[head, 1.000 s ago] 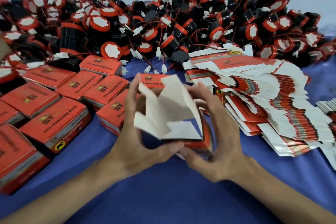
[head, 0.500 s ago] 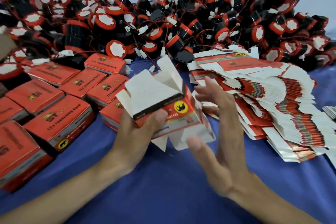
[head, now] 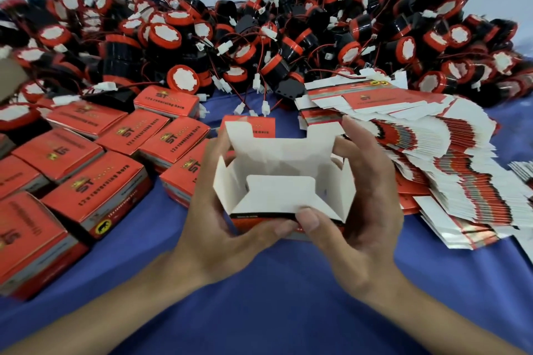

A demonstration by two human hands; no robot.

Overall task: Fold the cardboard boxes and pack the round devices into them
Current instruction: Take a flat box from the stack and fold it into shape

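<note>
The left hand (head: 222, 228) and the right hand (head: 363, 219) both grasp the small red-and-white cardboard box (head: 284, 179), with its mouth upward and its long side running left to right. The heap of black-and-red round devices (head: 165, 36) lies straight beyond it, about equally near to both hands.

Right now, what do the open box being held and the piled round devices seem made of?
The open box: thin paperboard, matte white inside, red print outside; it holds crisp folds. The round devices: probably hard moulded plastic, glossy black bodies with red rims; the white faces may be paper labels.
</note>
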